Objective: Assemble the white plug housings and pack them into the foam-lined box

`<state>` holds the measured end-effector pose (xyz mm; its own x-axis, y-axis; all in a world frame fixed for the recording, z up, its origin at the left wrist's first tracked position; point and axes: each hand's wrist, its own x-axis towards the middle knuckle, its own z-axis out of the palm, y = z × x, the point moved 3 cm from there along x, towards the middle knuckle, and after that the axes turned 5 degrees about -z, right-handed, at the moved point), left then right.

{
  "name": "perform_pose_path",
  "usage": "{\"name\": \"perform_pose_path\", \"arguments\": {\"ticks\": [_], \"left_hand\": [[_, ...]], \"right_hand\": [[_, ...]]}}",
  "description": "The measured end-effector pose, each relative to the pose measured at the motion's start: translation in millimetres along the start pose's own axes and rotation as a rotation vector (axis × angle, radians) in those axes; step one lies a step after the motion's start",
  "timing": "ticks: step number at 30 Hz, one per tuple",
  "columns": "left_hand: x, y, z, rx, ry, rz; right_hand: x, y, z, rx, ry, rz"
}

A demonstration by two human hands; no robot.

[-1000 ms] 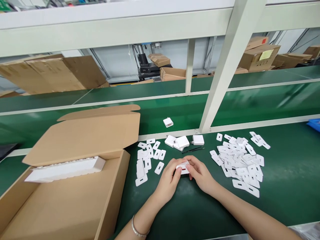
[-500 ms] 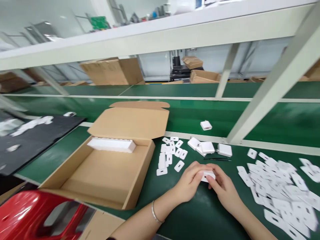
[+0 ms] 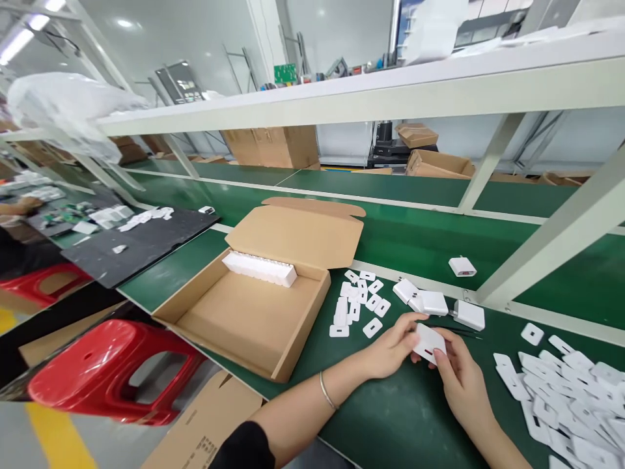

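Note:
Both my hands hold one small white charger block [image 3: 428, 343] just above the green bench mat [image 3: 390, 417]. My left hand [image 3: 393, 345] pinches its left side, my right hand [image 3: 456, 378] curls round its right and lower edge. A red slot shows on the block's face. Just beyond my hands lie three more white charger blocks [image 3: 432, 303] and a thin black pair of tweezers [image 3: 459, 330]. A small cluster of white flat labels [image 3: 359, 303] lies to the left, and a big heap of the same labels [image 3: 571, 404] spreads to the right.
An open cardboard box [image 3: 258, 319] with a white foam tray [image 3: 258, 268] stands left of my hands. One charger [image 3: 461, 266] sits on the green conveyor belt behind the rail. A red stool [image 3: 107, 371] and flat cardboard [image 3: 205, 423] are on the floor at the left. White frame posts [image 3: 551, 241] slant up at the right.
The view has swung left, so the box and my hands sit further right. My hands have tilted the white charger block, and its face with the red slot now shows.

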<state>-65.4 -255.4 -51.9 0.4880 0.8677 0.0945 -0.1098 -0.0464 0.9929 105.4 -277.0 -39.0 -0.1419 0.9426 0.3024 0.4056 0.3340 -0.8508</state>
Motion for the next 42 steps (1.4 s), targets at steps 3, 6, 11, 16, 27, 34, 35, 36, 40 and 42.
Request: {"name": "perform_pose_path", "arguments": {"ticks": [3, 6, 11, 16, 27, 34, 35, 36, 40, 42], "left_hand": [[6, -10, 2.1, -0.178, -0.021, -0.075], [6, 7, -1.9, -0.204, 0.100, -0.024], [-31, 66, -56.4, -0.109, 0.574, 0.008], [-98, 101, -161.1, 0.638, 0.975, -0.081], [-108, 55, -232.2, 1.173, 0.993, -0.497], [-98, 55, -236.3, 1.255, 0.991, -0.602], [-97, 57, -235.4, 1.288, 0.970, -0.608], [-95, 59, -234.4, 1.325, 0.951, -0.615], [-90, 62, -232.4, 1.442, 0.914, -0.662], [-87, 62, -232.3, 1.463, 0.909, -0.696]], "right_hand": [[1, -3, 1, -0.151, -0.039, -0.131], [-1, -7, 2, -0.235, -0.100, -0.238], [5, -1, -24, -0.496, 0.212, -0.188], [15, 19, -54, -0.835, 0.363, -0.129], [11, 45, -52, -0.990, 0.096, 0.118], [8, 28, -45, -0.968, 0.046, -0.002], [7, 25, -45, -0.994, 0.037, -0.014], [7, 22, -45, -1.027, 0.026, -0.019], [5, 16, -47, -1.123, -0.029, 0.023], [5, 17, -48, -1.138, -0.061, 0.058]]}}
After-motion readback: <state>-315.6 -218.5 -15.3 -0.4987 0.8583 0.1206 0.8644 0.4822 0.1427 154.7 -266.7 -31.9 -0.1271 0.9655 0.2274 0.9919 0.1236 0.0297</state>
